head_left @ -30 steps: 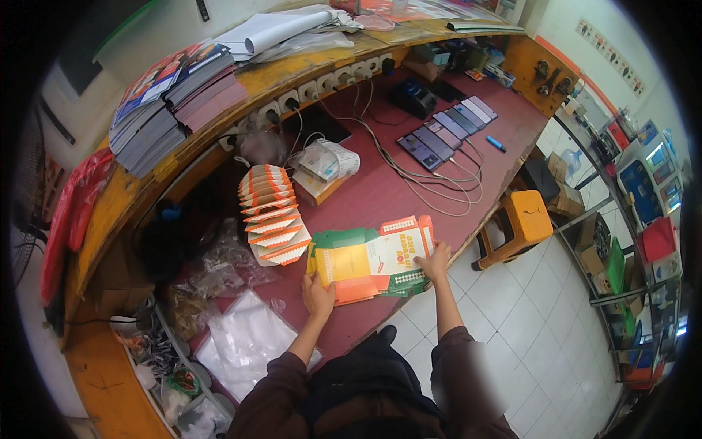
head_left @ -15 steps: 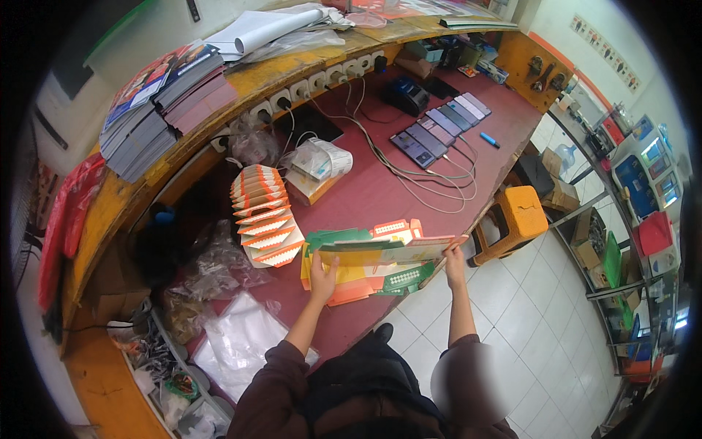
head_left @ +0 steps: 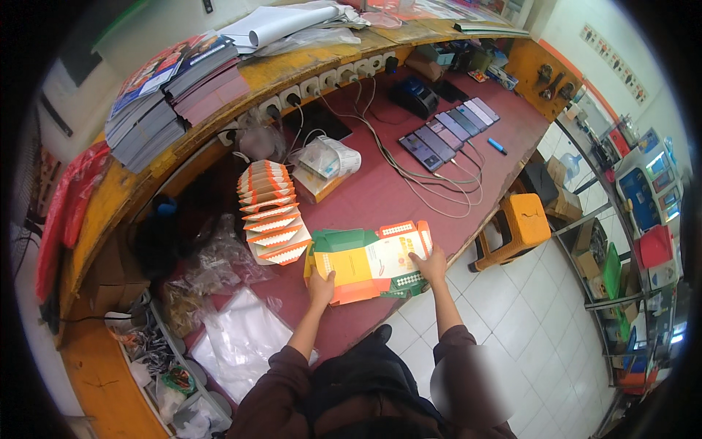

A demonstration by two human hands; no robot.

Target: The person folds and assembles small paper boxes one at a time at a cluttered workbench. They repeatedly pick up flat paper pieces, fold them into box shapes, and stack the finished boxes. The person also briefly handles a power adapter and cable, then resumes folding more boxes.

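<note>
A flat, unfolded carton blank (head_left: 351,265), printed yellow, white, green and orange, lies at the table's near edge. My left hand (head_left: 320,287) grips its left edge, thumb on top. My right hand (head_left: 430,266) pinches the right end, the thumb on the white panel. Green and orange flaps stick out around it; whether more blanks lie beneath, I cannot tell. Just left of it stands a row of folded orange-and-white paper boxes (head_left: 272,212), nested in one another. Clear plastic sleeves (head_left: 245,336) lie to the left of my left forearm.
Several phones (head_left: 446,133) with cables lie on the red tabletop (head_left: 380,192), near a blue marker (head_left: 497,146) and a dark blue device (head_left: 414,96). Paper stacks (head_left: 150,121) sit on the ledge. An orange stool (head_left: 521,225) stands right of the table, beside shelving.
The carton blank was tilted up, seen nearly edge-on; now it lies flat with its printed panels facing up. My right hand has moved left and inward with its end.
</note>
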